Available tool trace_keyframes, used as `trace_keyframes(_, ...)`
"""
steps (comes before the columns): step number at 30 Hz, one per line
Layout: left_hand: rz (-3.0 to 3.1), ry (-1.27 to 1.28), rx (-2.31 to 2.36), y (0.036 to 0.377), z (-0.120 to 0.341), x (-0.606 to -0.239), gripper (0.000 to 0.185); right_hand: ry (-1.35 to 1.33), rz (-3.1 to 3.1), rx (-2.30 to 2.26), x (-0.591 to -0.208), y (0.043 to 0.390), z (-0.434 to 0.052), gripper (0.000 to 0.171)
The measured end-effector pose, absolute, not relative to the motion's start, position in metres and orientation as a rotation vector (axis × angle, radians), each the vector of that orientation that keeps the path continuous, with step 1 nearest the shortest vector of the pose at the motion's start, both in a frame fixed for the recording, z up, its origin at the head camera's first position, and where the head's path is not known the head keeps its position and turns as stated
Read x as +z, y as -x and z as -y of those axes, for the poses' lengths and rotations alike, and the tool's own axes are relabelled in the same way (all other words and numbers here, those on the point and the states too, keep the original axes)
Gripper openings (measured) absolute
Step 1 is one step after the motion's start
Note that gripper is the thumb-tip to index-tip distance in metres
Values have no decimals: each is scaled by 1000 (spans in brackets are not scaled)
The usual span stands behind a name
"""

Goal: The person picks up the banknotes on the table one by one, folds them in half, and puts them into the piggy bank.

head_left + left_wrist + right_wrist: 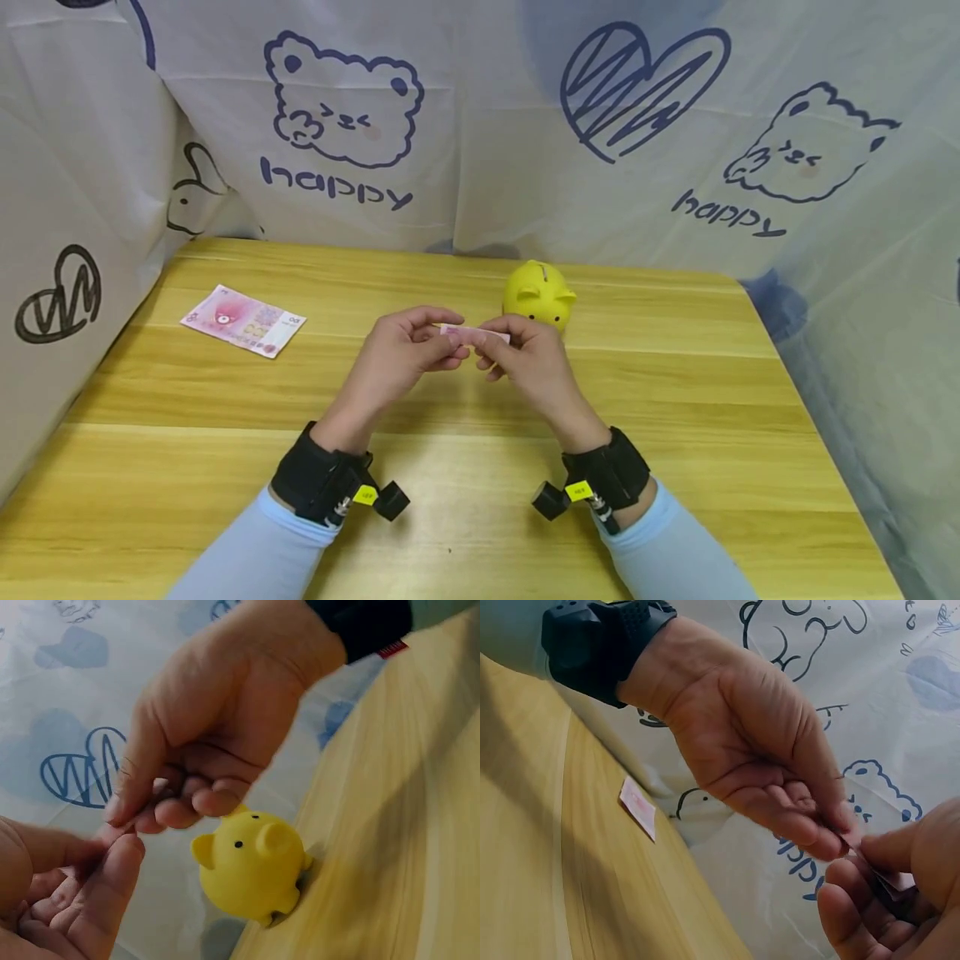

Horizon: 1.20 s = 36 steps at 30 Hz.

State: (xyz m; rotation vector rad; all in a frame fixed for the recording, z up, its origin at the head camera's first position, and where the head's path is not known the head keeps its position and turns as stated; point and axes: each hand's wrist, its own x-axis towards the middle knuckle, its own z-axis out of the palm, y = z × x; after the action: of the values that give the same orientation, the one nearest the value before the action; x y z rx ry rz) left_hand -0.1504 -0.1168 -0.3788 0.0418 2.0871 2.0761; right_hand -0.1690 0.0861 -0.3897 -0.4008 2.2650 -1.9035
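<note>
Above the counter (480, 467), just in front of the yellow piggy bank (538, 293), the left hand (397, 350) and the right hand (525, 354) each pinch 1 end of a small folded pink banknote (475, 335) between thumb and curled fingers (802, 825), holding it off the wood. With so little paper showing past the fingertips, I judge the strip could slip from 1 pinch and spring open or drop. A careless knuckle could also nudge the bank, while a 2nd banknote (243, 320) lies flat well off to the left.
</note>
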Motion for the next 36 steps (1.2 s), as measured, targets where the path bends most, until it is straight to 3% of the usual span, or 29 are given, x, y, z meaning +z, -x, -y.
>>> trace_keyframes(8, -2165, -29, 1996, 147, 112, -381, 18, 385, -2310, -1817, -385, 164, -83, 13)
trace_keyframes(36, -2171, 24, 2000, 154, 118, -384, 24, 286, -2293, -1921, -382, 175, -94, 16)
